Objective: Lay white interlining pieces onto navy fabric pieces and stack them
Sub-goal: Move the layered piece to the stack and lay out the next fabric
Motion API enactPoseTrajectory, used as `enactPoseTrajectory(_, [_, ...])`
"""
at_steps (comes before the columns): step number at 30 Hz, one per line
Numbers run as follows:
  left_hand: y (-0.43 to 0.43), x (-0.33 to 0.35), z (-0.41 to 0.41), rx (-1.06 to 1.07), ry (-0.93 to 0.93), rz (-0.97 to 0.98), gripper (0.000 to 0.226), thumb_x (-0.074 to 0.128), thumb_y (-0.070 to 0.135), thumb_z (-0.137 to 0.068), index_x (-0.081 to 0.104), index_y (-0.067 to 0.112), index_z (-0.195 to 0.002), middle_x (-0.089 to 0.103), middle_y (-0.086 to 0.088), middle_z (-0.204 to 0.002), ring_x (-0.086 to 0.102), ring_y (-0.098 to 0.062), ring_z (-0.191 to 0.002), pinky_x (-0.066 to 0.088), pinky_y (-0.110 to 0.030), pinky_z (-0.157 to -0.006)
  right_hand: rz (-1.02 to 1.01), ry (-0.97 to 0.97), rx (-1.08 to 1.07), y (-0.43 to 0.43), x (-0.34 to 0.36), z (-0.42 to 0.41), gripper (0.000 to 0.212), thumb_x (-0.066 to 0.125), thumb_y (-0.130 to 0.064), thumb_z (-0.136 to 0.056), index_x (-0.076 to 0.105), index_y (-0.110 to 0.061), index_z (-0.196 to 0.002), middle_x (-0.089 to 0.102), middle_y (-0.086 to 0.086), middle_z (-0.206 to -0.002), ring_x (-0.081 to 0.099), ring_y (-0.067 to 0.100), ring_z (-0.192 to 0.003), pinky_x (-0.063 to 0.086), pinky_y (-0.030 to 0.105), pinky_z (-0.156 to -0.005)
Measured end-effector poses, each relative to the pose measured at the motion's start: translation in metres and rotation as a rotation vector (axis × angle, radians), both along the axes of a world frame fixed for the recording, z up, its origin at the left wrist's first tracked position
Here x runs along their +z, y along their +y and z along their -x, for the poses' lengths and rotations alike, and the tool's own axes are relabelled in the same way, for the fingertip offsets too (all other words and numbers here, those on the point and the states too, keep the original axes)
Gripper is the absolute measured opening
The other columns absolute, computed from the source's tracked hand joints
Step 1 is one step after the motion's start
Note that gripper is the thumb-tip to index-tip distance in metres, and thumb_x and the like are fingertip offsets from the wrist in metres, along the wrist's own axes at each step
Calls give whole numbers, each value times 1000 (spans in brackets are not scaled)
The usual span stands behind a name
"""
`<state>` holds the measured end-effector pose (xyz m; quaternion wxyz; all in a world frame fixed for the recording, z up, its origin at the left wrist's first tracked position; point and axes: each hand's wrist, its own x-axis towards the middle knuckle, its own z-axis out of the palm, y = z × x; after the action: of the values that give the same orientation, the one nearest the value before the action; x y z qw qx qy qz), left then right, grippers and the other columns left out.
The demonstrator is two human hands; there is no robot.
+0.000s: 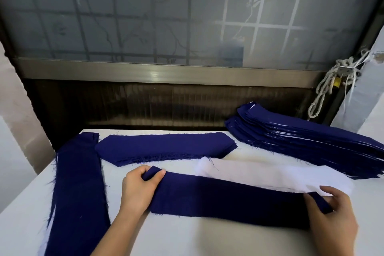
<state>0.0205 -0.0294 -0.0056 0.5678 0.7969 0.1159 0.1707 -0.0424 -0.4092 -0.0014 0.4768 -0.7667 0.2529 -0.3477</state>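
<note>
Where the far edge of the table meets the wall, a wide frosted window (166, 16) with a grid pattern fills the upper half of the view. Below it, a white table (187, 239) spreads across the lower half.

On the far right of the table lies a tall, slanting stack of navy fabric pieces (301, 139), with thin white edges showing between its layers. Along the left side, a long navy strip pile (79, 183) runs from the far edge toward the viewer, its edges frayed.

Near the front centre, a single navy fabric piece (228, 201) stretches across the table between both hands. Behind it, toward the window, a pile of pointed-end navy pieces (164, 147) lies crosswise. Between that pile and the held piece sits a white interlining pile (259, 170), whose near edge is covered by the held piece.

The left hand (139, 189) grips the left end of the held piece, fingers curled round its turned-up edge. The right hand (334, 214) pinches the right end between thumb and fingers, just beside the end of the interlining.

At the far right, a knotted pale rope (328, 87) hangs by the window frame.
</note>
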Motion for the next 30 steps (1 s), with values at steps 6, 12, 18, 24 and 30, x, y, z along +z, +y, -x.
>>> enactPoseTrajectory(6, [-6,-5,4,140,68,-615,23,71,45,-85,59,36,-69,58,18,-60,57,-10,-61,35,-25,-49,-57,85,-29,-3,-1,-3,27,69,-17,-86,55,-24,-108,63,7,-91,54,29,-88,40,43,-94])
enactPoseTrajectory(12, [-6,-7,2,150,61,-640,12,67,43,-90,64,33,-84,61,17,-69,54,-12,-64,37,-26,-51,-65,20,0,-1,2,-1,27,62,-6,-89,60,-24,-110,65,-2,-97,57,26,-84,40,30,-78])
enactPoseTrajectory(18, [-4,-5,3,208,46,-595,15,63,39,-94,61,26,-86,56,12,-63,51,-14,-57,34,-28,-48,-254,-51,163,-2,6,6,50,55,16,-82,66,-25,-107,70,-8,-96,61,0,-62,47,8,-52])
enactPoseTrajectory(24, [-5,-3,6,177,122,-704,12,66,40,-91,65,30,-86,56,13,-65,54,-17,-62,36,-28,-51,-235,63,-16,-8,-4,-3,30,59,1,-77,70,-24,-90,69,8,-96,65,30,-84,48,18,-61])
enactPoseTrajectory(30, [-7,-3,7,162,56,-728,10,70,30,-88,67,22,-95,62,6,-92,54,-19,-72,40,-31,-57,-1,151,-52,-5,0,-2,40,52,12,-71,69,-17,-92,60,13,-104,54,29,-85,42,38,-87])
